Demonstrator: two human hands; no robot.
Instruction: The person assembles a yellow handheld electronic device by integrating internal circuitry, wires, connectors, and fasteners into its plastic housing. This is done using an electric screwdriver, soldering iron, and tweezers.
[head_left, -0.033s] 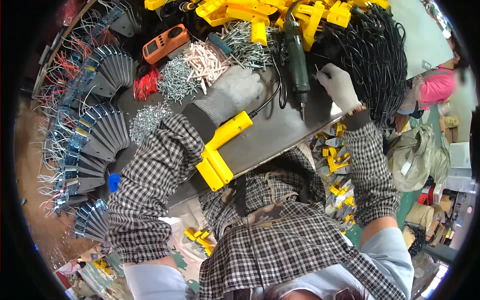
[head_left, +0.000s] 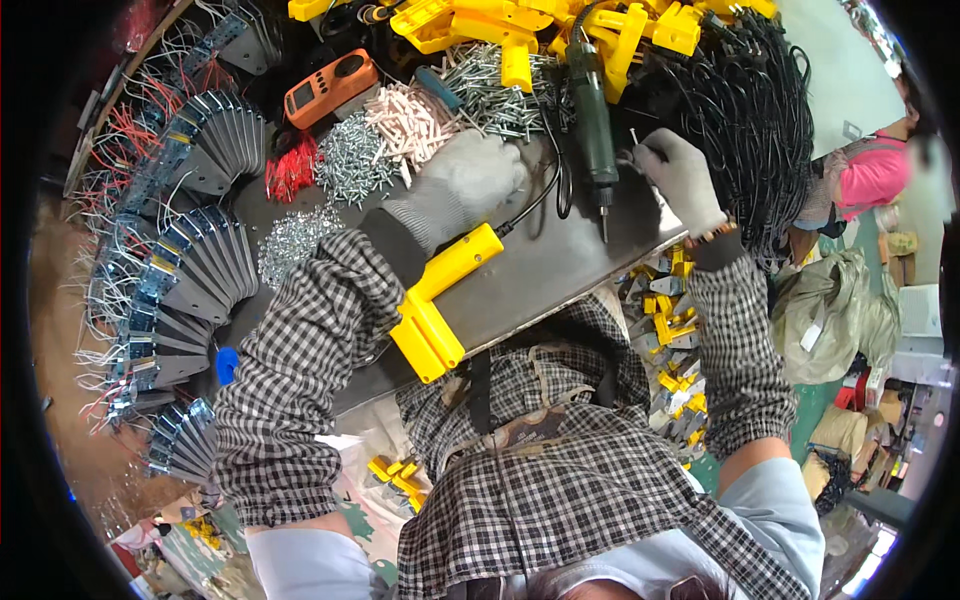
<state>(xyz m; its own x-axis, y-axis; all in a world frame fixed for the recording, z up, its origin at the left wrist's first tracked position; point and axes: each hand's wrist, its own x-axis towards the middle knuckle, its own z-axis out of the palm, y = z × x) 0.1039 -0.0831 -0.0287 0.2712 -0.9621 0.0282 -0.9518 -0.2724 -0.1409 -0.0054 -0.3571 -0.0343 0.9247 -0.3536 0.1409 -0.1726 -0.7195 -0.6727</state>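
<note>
1. The pale-grey-gloved left hand (head_left: 474, 175) is just beside a heap of small pale-pink tubes (head_left: 405, 120).
2. The right hand (head_left: 683, 178), also gloved, pinches a thin silvery metal piece (head_left: 633, 137).
3. Between both hands is a dark green cylindrical power screwdriver (head_left: 596, 125).
4. A yellow plastic housing with handle (head_left: 428, 337) lies beside the black-and-white checked left sleeve (head_left: 305, 320).

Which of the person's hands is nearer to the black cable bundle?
Right: the right hand is just left of the black cable bundle; the left hand is farther left, beyond the electric screwdriver.

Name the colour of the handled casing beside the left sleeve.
The casing is yellow, seen best in the head view.
</note>
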